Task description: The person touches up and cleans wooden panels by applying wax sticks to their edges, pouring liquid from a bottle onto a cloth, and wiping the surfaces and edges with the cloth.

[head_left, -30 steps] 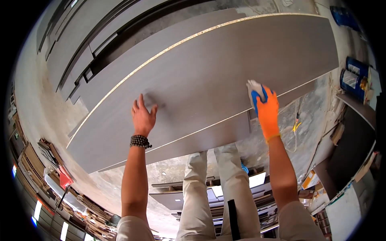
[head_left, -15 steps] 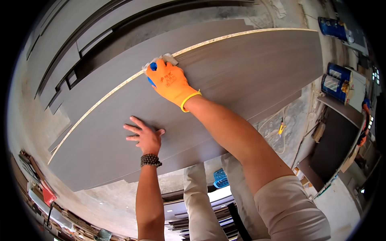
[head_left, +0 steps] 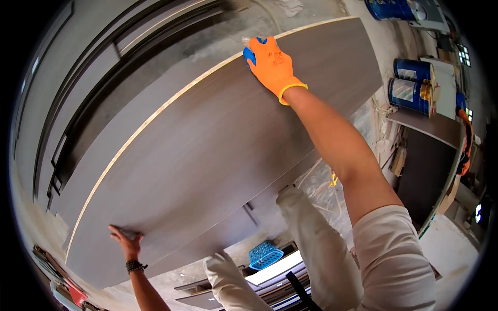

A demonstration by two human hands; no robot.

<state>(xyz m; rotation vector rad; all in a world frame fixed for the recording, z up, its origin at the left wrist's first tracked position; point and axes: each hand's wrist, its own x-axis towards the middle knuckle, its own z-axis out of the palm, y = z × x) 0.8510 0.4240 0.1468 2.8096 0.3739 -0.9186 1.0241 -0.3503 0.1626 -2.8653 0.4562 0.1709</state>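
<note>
A long grey-brown panel with a pale raw edge lies across the view on other panels. My right hand, in an orange and blue glove, is closed at the panel's far edge; a bit of something pale and crumpled shows beside its fingertips, mostly hidden by the glove. My left hand, bare with a beaded bracelet at the wrist, rests with fingers spread on the panel near its left end.
Blue metal drums stand at the right beside a dark board. A blue basket sits on the floor near my legs. A yellow tool lies beyond the panel's near edge. More panels are stacked at the upper left.
My gloved right hand has moved right along the panel's far edge. My left hand has shifted left and nearer over the panel. The view has turned somewhat.
</note>
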